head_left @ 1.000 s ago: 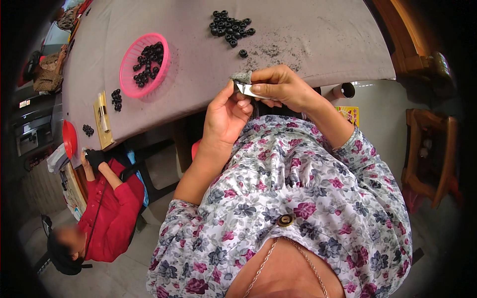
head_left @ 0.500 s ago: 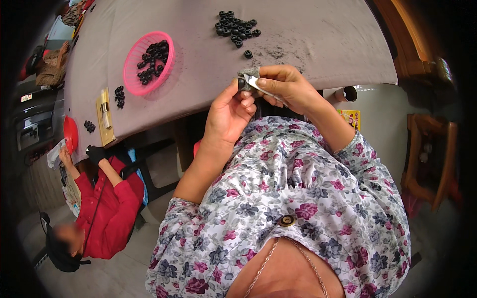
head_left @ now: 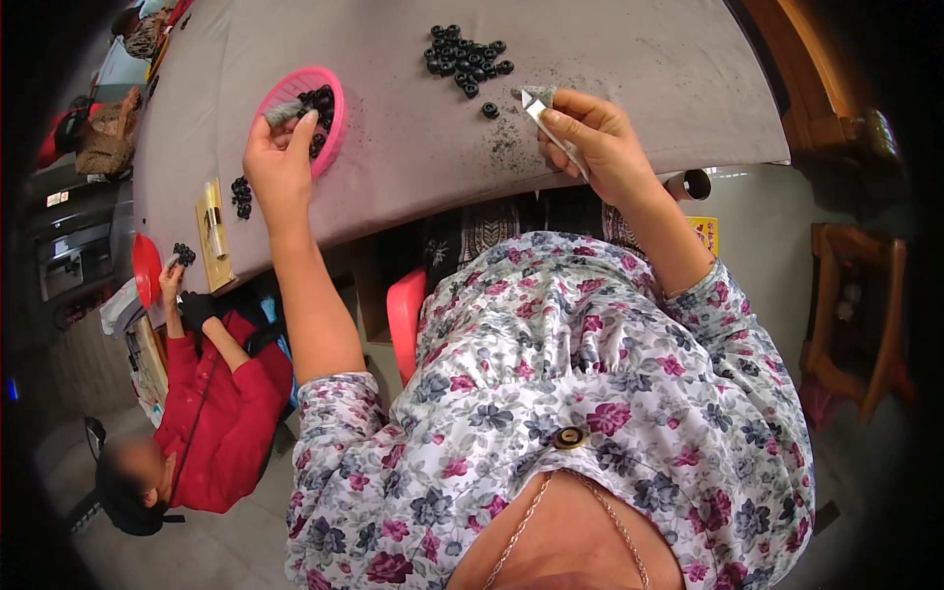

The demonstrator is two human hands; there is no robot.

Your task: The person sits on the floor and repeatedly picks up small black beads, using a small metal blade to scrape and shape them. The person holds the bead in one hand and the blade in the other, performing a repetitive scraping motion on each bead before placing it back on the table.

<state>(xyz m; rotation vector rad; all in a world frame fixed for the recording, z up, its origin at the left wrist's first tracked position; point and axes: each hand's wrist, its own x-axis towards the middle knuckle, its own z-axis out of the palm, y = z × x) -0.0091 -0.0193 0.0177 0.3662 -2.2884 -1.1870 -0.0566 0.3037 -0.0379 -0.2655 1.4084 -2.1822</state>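
My left hand [head_left: 278, 165] reaches over the near left side of a pink plastic basket [head_left: 337, 138] holding black beads [head_left: 317, 102]. Its thumb and fingers are apart, and a grey wrap covers one fingertip; no held bead can be made out between them. Above the table's near edge, my right hand [head_left: 597, 141] grips a slim whitish craft knife [head_left: 553, 130] between thumb and fingers, its pointed blade facing up and left. Another grey wrap covers the index finger of that hand. Beyond it lies a pile of round black beads [head_left: 466, 61], with a single bead [head_left: 491, 110] nearer me.
Dark shavings [head_left: 511, 143] litter the grey tablecloth [head_left: 413, 138]. Left of the basket are a small bead cluster [head_left: 241, 197] and a yellowish package [head_left: 211, 236]. A co-worker in red [head_left: 216, 423] sits at the left beside a red bowl [head_left: 147, 267]. A red chair [head_left: 404, 320] shows beside me.
My left hand has left the black bead at the knife and moved left to the basket. My right hand, still gripping the craft knife, has shifted slightly right and away from me.
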